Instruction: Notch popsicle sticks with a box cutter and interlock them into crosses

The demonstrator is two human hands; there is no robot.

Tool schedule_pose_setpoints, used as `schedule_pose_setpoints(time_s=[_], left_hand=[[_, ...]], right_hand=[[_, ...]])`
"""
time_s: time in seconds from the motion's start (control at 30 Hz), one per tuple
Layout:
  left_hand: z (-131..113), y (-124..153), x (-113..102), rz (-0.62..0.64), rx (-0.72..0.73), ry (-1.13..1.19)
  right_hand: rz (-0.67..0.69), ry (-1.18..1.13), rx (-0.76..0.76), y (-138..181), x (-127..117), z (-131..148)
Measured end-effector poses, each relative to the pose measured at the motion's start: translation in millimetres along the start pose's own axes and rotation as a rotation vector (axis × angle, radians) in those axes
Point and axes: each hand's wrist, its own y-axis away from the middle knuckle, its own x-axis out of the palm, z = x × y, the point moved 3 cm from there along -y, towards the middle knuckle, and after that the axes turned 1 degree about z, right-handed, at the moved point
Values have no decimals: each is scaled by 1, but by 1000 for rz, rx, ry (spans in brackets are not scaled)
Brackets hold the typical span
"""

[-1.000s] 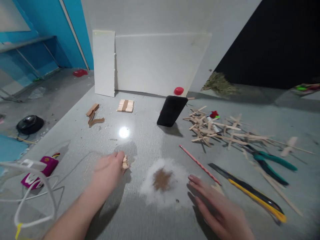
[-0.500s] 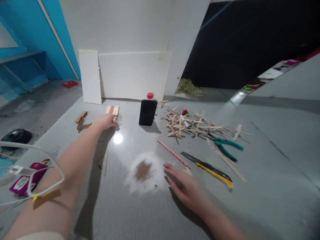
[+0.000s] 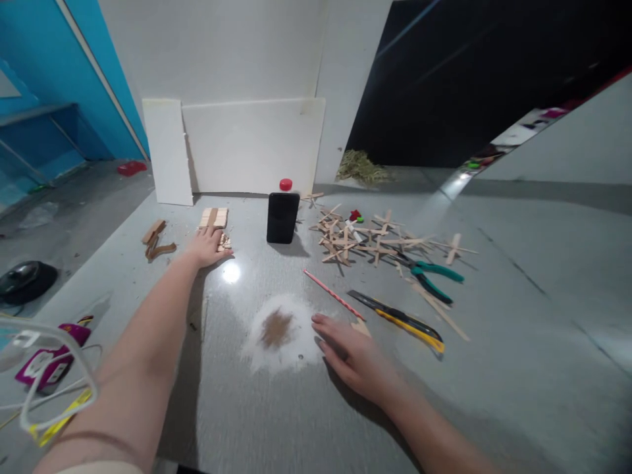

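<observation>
At the far left of the table, my left hand [image 3: 203,247] lies with its fingers spread over a small piece made of short wooden sticks [image 3: 225,242], partly hidden under the fingers. Just behind it is a flat panel of pale sticks [image 3: 220,217] with a darker strip across it. My right hand [image 3: 348,352] rests palm down on the table, fingers stretched out and holding nothing. Its fingertips reach the edge of a white powdery patch [image 3: 257,332] with a brown centre. Beside that hand lie a red patterned pencil [image 3: 334,294] and a yellow-black utility knife [image 3: 397,319].
A black phone [image 3: 282,218] stands upright before a red cap [image 3: 285,185]. Crossed wooden sticks [image 3: 340,240] and green-handled pliers [image 3: 434,271] lie to the right. Brown wood pieces [image 3: 157,240] are at left; a white cable [image 3: 89,368] loops near my left forearm.
My left hand's fingers have gone from closed around the small stick piece to spread over it. My right hand stays beside the powder patch; the whole view has shifted slightly.
</observation>
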Motion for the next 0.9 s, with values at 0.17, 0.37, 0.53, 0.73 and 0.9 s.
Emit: schedule_pose_setpoints(time_s=[0.17,0.37,0.53,0.73,0.9], left_hand=[[-6,4,-3,-50,47,25],[-19,-1,-48,-297,-10,79],[-45,-9,-75,-422,-162,191],[-118,54,-81,-473,-139,369],[-170,249,-43,-302,238,350]], right_hand=[[-10,-11,-13,-3,1,0],[-93,-113,49,-5,-3,-3],[-313,-165,221,-1,-27,-21],[-530,-233,335,3,-54,-49],[-560,-284,325,1,-53,-46]])
